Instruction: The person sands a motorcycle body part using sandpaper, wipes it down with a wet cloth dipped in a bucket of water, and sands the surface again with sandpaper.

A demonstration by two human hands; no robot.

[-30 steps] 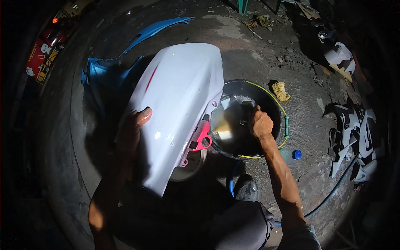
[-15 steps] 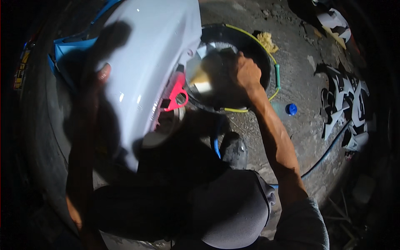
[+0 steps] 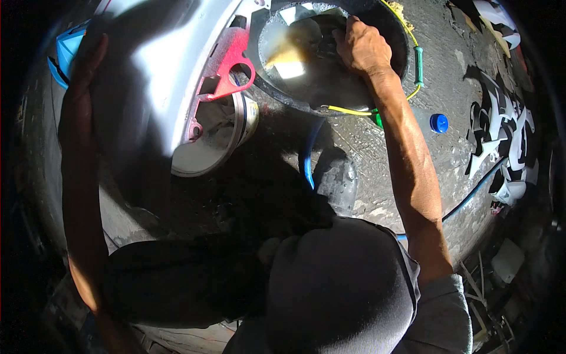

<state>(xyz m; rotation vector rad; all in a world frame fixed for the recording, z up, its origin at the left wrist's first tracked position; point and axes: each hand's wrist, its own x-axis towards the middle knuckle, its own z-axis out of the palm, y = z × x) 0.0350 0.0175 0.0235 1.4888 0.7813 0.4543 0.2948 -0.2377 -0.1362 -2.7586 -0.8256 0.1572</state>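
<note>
My left hand [image 3: 88,71], mostly in shadow, grips the left edge of a large glossy white-grey plastic panel [image 3: 159,65], like a vehicle body part. A pink-red bracket [image 3: 233,68] with holes juts from the panel's right side. My right hand [image 3: 365,47] is closed in a fist over a black tub [image 3: 400,41] of murky, foam-edged water [image 3: 330,82]. Whatever the fist may hold is hidden beneath its fingers. Pale and yellowish patches show in the water left of this hand. Under the bracket stands a white pail [image 3: 242,118], partly covered by the panel.
A yellow handle with a green grip [image 3: 419,66] hangs around the tub. Right of it stands a clear bottle with a blue cap [image 3: 439,123]. White and black panel pieces [image 3: 501,130] lie far right. A blue hose [image 3: 308,156] runs beside my dark boot [image 3: 337,180].
The panel and my left hand have moved left, away from the tub, uncovering more of the pail. My right hand stays over the tub, still closed. The whole view has shifted.
</note>
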